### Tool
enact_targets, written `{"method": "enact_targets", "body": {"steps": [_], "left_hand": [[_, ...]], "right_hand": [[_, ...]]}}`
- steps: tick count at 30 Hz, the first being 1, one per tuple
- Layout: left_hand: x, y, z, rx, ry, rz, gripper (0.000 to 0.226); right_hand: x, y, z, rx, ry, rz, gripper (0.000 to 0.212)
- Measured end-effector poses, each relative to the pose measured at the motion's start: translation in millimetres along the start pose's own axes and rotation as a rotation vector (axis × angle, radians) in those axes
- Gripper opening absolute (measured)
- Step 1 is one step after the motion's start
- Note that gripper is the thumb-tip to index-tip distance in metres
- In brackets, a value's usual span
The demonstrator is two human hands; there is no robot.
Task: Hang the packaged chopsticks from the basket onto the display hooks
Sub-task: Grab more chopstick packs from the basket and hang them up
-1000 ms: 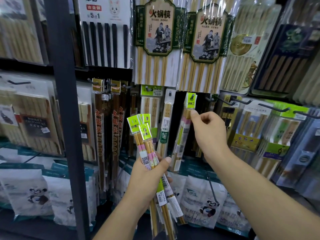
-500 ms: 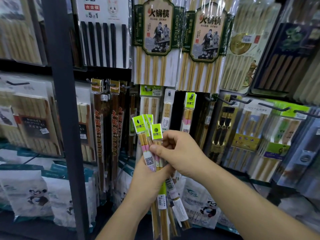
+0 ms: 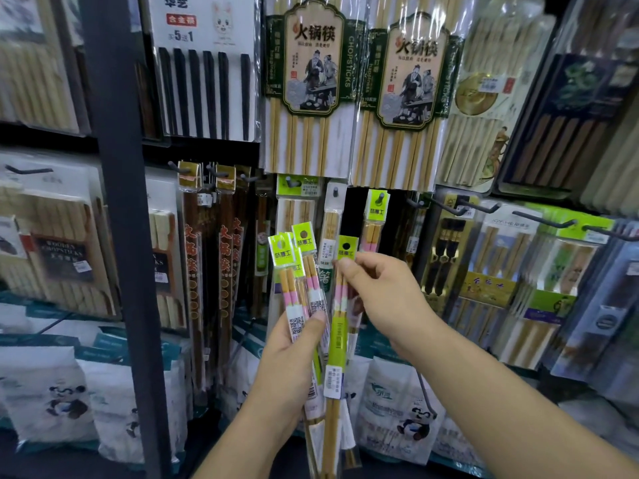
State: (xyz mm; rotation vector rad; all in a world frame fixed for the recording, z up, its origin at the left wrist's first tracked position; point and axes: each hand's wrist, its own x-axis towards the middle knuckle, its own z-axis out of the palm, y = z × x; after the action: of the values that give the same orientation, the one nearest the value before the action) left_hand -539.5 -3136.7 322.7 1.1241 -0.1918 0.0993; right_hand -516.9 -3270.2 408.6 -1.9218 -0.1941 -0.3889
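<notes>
My left hand (image 3: 292, 354) grips a bundle of chopstick packs (image 3: 294, 271) with lime-green header cards, held upright before the rack. My right hand (image 3: 380, 292) pinches one separate pack (image 3: 337, 337) just under its green header, a little to the right of the bundle. A matching pack (image 3: 377, 216) hangs on a display hook (image 3: 380, 197) above my right hand. The basket is out of sight.
A dark vertical rack post (image 3: 117, 236) stands at left. Brown long chopstick packs (image 3: 207, 271) hang left of the bundle, large hot-pot chopstick packs (image 3: 311, 84) above. Bare black hooks (image 3: 543, 219) jut out at right. Panda-printed bags (image 3: 52, 395) line the lower shelf.
My right hand left the hung pack, came down to the bundle and has drawn one pack out to the right, apart from the rest in my left hand.
</notes>
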Motion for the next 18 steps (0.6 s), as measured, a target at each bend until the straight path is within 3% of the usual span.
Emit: {"method": "enact_targets", "body": {"steps": [7, 18], "left_hand": [[0.0, 0.3, -1.0, 0.036, 0.023, -0.043, 0.009], [-1.4, 3.8, 0.8, 0.072, 0.063, -0.062, 0.023]], "right_hand": [[21.3, -29.0, -23.7, 0.140, 0.218, 0.060, 0.041], [29.9, -41.3, -30.2, 0.096, 0.231, 0.019, 0.044]]}}
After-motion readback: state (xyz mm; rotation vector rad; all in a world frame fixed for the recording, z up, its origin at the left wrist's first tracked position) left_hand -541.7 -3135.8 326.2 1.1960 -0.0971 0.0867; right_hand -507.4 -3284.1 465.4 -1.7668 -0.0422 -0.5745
